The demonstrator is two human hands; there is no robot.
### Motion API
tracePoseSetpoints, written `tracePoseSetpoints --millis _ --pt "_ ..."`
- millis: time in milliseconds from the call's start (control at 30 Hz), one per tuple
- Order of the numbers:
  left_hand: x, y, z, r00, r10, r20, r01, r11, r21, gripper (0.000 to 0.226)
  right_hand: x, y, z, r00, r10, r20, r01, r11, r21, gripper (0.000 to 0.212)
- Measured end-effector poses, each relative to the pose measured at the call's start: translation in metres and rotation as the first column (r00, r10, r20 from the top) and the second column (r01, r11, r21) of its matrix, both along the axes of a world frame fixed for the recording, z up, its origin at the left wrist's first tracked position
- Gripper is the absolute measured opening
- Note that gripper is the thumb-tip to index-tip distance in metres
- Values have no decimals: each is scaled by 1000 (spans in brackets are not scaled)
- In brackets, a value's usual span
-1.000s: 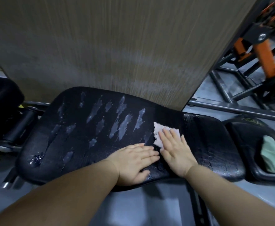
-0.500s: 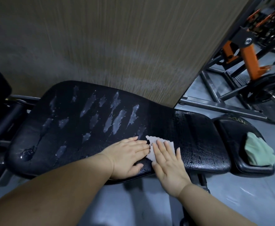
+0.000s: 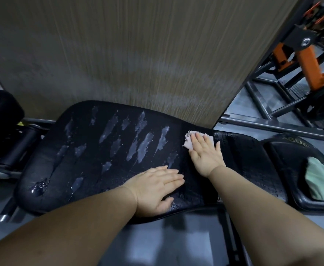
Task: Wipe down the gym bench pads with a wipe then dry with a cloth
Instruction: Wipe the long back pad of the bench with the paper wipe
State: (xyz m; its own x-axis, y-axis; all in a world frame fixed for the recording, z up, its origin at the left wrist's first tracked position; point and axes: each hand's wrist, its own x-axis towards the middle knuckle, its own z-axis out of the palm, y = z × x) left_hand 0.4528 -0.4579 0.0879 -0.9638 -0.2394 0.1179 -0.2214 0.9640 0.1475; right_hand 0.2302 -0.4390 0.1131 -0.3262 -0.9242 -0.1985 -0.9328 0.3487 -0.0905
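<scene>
Flat under right hand [image 3: 205, 154], wipe [image 3: 188, 144], left hand [image 3: 157, 187] apart.

The bench pad [image 3: 119, 150] was black, cracked leather-like vinyl, glossy with wet streaks. The wipe [image 3: 189, 144] looked like thin pale paper, the cloth [image 3: 318, 181] soft matt green fabric. The wall panel [image 3: 138, 54] showed matt wood grain.
</scene>
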Motion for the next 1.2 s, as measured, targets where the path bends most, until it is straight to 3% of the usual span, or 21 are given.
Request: tracePoseSetpoints --millis 167,333,467,633,700,800,867,933,1000,1200 --pt "2 1 -2 998 11 -55 -13 1000 -29 56 26 46 -2 999 45 22 -45 999 16 59" --pt "3 7 5 974 32 -226 -52 995 -84 52 65 97 -3 991 75 110 -74 997 -15 90" --pt "6 11 9 959 91 -270 -109 993 -52 44 95 112 2 969 126 214 -119 992 -44 72" --pt "2 27 22 911 255 -325 -208 963 172 38 84 99 7 879 95 468 -45 992 -118 61" --pt "-5 37 23 924 279 -263 -235 954 188 45 64 97 12 873 15 487 108 968 -224 62" --pt "-17 53 24 971 241 9 -235 940 245 54 36 99 16 857 -234 459 378 891 -252 54" --pt "-23 61 18 962 226 154 -253 950 183 62 26 95 12 901 -212 378 315 919 -237 49" --pt "-28 65 8 954 218 208 -240 967 87 79 21 86 6 969 -78 233 132 964 -229 45" --pt "-33 65 7 936 259 236 -286 955 85 92 18 75 3 990 -11 137 37 982 -186 45" --pt "-47 32 20 850 407 335 -464 879 109 63 12 50 1 999 47 17 -45 994 -95 50"
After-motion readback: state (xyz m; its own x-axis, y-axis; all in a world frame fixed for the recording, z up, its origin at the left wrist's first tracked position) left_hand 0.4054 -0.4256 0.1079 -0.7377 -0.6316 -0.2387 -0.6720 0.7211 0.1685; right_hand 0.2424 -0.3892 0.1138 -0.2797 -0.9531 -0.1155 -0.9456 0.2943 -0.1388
